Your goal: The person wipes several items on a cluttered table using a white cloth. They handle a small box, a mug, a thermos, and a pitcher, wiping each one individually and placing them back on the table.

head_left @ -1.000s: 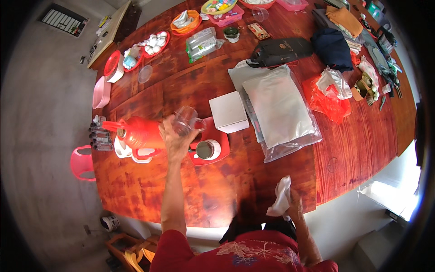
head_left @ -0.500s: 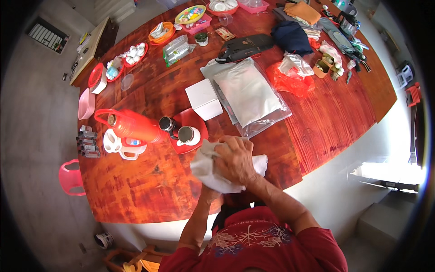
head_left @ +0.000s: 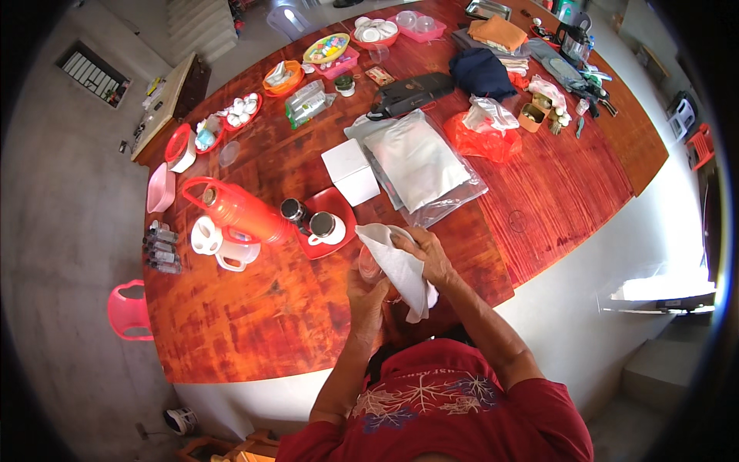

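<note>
Through my feed I make out a white cloth (head_left: 402, 266), a red-brown counter (head_left: 254, 323) with darker streaks, a bright red flask (head_left: 252, 215), a red tray (head_left: 343, 206), a navy bundle (head_left: 481, 75) and a dark red shirt (head_left: 454, 427) (its leaf print (head_left: 422, 394) reads cream and blue).

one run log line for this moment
left hand: holds clear cup | right hand: holds white cloth against cup | nearby: white mug on red tray, red flask

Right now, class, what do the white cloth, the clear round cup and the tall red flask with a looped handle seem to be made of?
White cloth: matte fabric, perhaps cotton, draping in soft folds. Clear cup: glossy glass or hard plastic, see-through. Red flask: probably smooth plastic, given its even colour and bright highlights.
</note>
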Demonstrator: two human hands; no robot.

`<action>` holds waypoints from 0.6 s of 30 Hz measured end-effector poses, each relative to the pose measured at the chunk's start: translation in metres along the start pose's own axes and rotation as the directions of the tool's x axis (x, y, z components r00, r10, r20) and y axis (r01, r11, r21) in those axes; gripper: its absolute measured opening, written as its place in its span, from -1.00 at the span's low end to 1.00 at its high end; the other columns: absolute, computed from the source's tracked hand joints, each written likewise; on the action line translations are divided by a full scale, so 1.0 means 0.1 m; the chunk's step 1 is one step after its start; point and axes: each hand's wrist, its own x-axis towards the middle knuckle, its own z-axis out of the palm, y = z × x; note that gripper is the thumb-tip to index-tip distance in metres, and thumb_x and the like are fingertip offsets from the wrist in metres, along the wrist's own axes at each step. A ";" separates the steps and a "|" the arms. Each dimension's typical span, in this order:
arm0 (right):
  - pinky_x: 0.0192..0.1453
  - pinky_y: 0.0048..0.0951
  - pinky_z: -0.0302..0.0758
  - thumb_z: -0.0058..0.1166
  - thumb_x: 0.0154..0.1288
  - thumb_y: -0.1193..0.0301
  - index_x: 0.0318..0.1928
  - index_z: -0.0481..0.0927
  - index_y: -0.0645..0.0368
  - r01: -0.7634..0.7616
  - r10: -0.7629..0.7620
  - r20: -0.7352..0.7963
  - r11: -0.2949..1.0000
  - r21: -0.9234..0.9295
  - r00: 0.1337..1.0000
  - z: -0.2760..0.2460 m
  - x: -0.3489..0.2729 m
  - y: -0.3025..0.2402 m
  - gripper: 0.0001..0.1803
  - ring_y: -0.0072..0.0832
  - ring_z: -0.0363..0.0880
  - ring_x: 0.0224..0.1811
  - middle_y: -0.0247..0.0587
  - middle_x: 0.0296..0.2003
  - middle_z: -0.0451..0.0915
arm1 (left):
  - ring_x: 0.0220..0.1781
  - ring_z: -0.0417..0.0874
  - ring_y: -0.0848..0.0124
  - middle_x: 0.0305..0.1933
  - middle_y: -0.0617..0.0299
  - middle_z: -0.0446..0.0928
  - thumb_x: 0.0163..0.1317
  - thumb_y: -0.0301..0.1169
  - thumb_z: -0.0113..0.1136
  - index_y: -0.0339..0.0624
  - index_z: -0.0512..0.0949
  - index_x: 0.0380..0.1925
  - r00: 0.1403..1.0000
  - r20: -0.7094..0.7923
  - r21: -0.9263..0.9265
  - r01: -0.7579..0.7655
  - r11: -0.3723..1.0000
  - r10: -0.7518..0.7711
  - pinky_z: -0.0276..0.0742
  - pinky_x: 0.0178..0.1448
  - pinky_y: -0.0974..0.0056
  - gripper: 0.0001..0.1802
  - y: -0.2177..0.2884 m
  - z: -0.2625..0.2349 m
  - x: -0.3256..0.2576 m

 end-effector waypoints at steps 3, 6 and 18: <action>-0.09 -0.32 0.41 0.03 0.23 0.24 -0.13 0.60 0.21 0.055 -0.056 -0.178 0.998 -0.016 0.982 0.14 -0.28 0.09 -0.67 -0.29 0.47 -0.13 -0.07 -0.31 0.57 | -0.03 0.54 0.41 0.01 0.17 0.43 0.01 -0.67 0.22 -0.18 0.22 0.11 0.977 0.047 0.052 0.206 0.977 -0.208 0.58 -0.11 0.34 -0.36 0.09 0.03 -0.17; -0.02 -0.22 0.41 0.03 0.17 0.32 -0.13 0.59 0.22 0.272 -0.305 -0.194 0.946 -0.178 0.932 0.22 -0.42 -0.09 -0.69 -0.14 0.44 -0.09 0.02 -0.19 0.49 | 0.06 0.48 0.41 0.09 0.19 0.38 0.00 -0.63 0.26 -0.17 0.16 0.17 0.982 0.152 0.143 0.094 0.985 -0.116 0.53 0.01 0.30 -0.28 0.18 0.00 -0.22; -0.23 -0.17 0.49 0.17 -0.08 0.40 -0.28 0.59 -0.09 0.540 -0.570 0.245 0.433 -0.722 0.784 0.55 -0.61 -0.79 -0.75 -0.14 0.46 -0.07 -0.13 -0.08 0.36 | 0.16 0.37 0.36 0.17 0.20 0.25 0.24 -0.38 0.13 -0.06 0.08 0.24 0.980 0.132 -0.150 0.167 0.975 -0.148 0.39 0.19 0.22 -0.38 0.19 -0.28 -0.61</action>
